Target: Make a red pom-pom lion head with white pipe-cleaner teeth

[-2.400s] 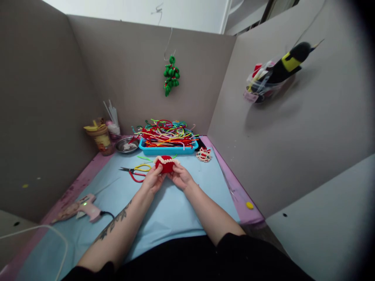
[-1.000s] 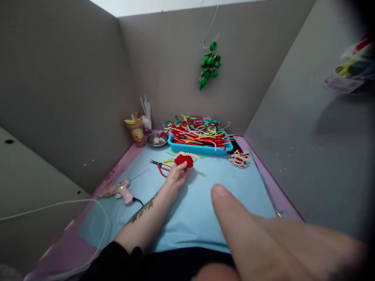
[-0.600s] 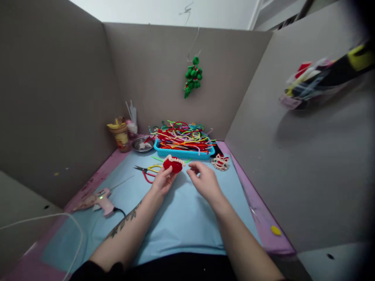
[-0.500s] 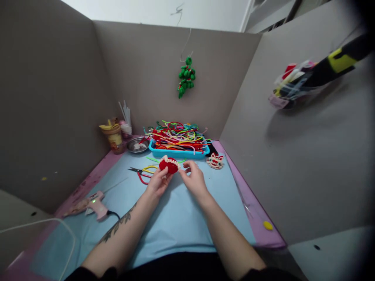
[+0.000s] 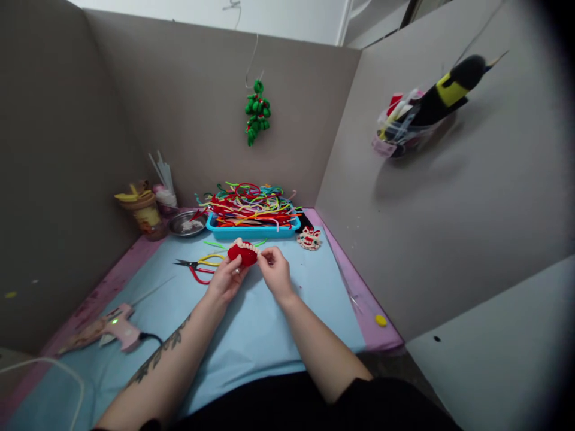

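My left hand (image 5: pixel 226 280) grips a red fuzzy oval piece (image 5: pixel 241 255) from below and its left side, thumb pressed on its front. A bumpy cream trim (image 5: pixel 245 244) runs along the piece's upper edge. At the trim's right end, my right hand (image 5: pixel 275 272) has thumb and forefinger pinched together on or against it. The fingers hide exactly what they hold there. Scissors (image 5: pixel 197 263) with yellow and red handles lie just left of my left hand, blades apart. Green pipe cleaners (image 5: pixel 214 244) lie behind the piece.
A blue tray (image 5: pixel 254 232) heaped with colourful pipe cleaners stands at the back. Left of it are a metal dish (image 5: pixel 186 225) and a cup (image 5: pixel 146 215). A pink glue gun (image 5: pixel 123 329) lies front left. A red-and-cream face ornament (image 5: pixel 309 239) lies at right. Grey partitions enclose the table.
My view has turned right, so everything appears farther left. My right hand's fingers have drawn closer together at the trim's right end. The left hand keeps its hold on the red piece.
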Demonstrator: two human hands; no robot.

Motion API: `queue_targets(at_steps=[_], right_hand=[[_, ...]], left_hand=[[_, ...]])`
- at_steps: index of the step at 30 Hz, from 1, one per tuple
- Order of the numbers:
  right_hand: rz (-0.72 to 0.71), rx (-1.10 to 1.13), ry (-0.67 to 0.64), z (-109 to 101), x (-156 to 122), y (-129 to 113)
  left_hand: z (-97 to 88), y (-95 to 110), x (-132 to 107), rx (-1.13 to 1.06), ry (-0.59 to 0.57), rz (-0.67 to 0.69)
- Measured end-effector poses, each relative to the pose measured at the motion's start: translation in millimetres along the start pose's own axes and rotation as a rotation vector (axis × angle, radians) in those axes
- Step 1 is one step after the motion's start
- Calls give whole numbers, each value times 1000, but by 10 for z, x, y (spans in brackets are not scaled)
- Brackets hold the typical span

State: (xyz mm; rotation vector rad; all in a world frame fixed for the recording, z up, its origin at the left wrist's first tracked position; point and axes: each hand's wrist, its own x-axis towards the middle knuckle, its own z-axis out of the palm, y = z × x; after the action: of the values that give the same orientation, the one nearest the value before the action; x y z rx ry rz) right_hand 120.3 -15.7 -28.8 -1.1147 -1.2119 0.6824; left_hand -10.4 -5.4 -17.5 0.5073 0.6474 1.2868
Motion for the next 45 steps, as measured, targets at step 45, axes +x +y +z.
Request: queue_targets(at_steps=[45], right_hand=[[815, 279, -434, -178, 106, 105]], left_hand=[[-239, -39, 122, 1850, -270, 918]])
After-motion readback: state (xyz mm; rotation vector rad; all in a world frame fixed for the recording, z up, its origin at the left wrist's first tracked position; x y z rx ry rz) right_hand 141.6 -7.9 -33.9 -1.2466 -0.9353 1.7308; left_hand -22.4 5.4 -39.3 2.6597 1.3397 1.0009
